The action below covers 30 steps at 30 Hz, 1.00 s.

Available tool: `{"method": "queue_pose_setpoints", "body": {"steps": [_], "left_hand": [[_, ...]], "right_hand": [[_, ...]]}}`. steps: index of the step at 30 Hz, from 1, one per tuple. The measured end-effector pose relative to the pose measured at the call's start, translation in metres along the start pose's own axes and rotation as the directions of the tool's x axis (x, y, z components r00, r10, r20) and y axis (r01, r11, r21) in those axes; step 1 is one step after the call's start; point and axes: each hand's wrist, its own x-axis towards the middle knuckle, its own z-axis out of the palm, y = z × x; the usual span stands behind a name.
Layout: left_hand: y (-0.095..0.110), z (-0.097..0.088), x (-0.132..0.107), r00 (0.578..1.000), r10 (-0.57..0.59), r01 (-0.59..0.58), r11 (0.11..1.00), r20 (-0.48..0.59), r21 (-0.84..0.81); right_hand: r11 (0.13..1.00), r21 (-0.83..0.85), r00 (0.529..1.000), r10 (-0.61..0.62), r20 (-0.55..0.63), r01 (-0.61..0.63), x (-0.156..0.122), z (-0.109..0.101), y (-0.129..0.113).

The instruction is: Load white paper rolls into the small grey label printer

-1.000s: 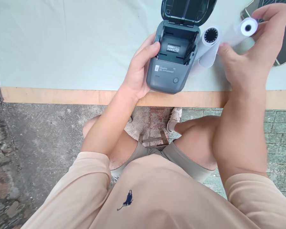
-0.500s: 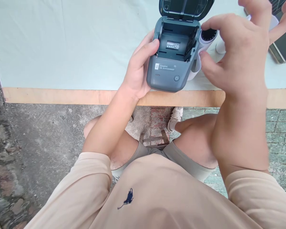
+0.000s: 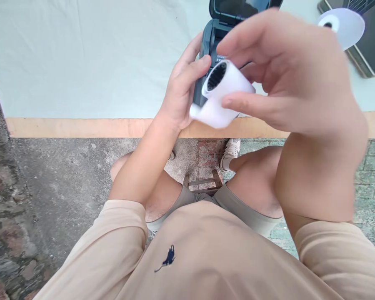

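My left hand [image 3: 187, 79] grips the left side of a dark blue-grey label printer [image 3: 208, 39], its thumb on the rim of the paper bay. The printer's black lid [image 3: 228, 10] is flipped up at the far end. In front of the bay, my right hand [image 3: 287, 71] holds a white paper roll [image 3: 233, 83] between thumb and fingers. The roll's black toothed core faces left, and a loose flap of paper curls toward me. My right hand and the roll cover most of the bay and the printer's front.
A pale cloth [image 3: 96, 58] covers the table, whose wooden edge [image 3: 81, 127] runs along the front. At the upper right, a white roll [image 3: 343, 27] stands by a dark device with a gold-toned edge [image 3: 370, 54]. Below the table are my knees and a wooden stool [image 3: 203, 182].
My right hand has brought the paper roll from the printer's right side leftward, over its front, turning it. My left hand has stayed on the printer.
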Motion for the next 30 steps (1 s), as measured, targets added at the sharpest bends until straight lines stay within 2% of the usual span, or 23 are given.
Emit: {"method": "queue_pose_setpoints", "body": {"steps": [1,3,7,11,14,20,24,26,30], "left_hand": [[0.0,0.002,-0.001,0.987,0.127,-0.127,0.992,0.099,-0.005],[-0.001,0.003,-0.001,0.93,0.272,-0.28,0.96,0.246,0.0],[-0.004,0.001,0.001,0.908,0.308,-0.338,0.939,0.286,0.06],[-0.004,0.002,0.0,0.904,0.331,-0.343,0.939,0.269,-0.004],[-0.005,0.004,-0.001,0.91,0.326,-0.326,0.944,0.257,-0.042],[-0.006,0.004,0.001,0.903,0.358,-0.354,0.933,0.238,-0.057],[-0.006,0.004,0.0,0.899,0.363,-0.36,0.931,0.245,-0.056],[-0.005,0.004,0.0,0.903,0.359,-0.358,0.932,0.236,-0.046],[-0.005,0.001,0.004,0.904,0.373,-0.376,0.926,0.207,-0.029]], "right_hand": [[0.997,-0.073,1.0,0.001,0.007,0.0,0.004,0.003,-0.001],[0.974,-0.228,1.0,0.003,0.006,-0.002,0.011,0.005,0.0],[0.907,-0.422,0.999,-0.029,-0.039,0.01,0.02,0.003,0.001],[0.792,-0.593,0.987,0.073,-0.14,-0.143,0.026,0.001,0.0],[0.759,-0.619,0.979,0.128,-0.161,-0.201,0.031,0.002,0.002],[0.806,-0.555,0.978,0.15,-0.142,-0.205,0.036,0.009,0.011],[0.778,-0.574,0.967,0.226,-0.12,-0.253,0.035,0.013,0.013],[0.795,-0.562,0.974,0.193,-0.121,-0.227,0.032,0.011,0.014],[0.825,-0.559,0.991,0.001,-0.134,-0.077,0.021,0.012,0.021]]}}
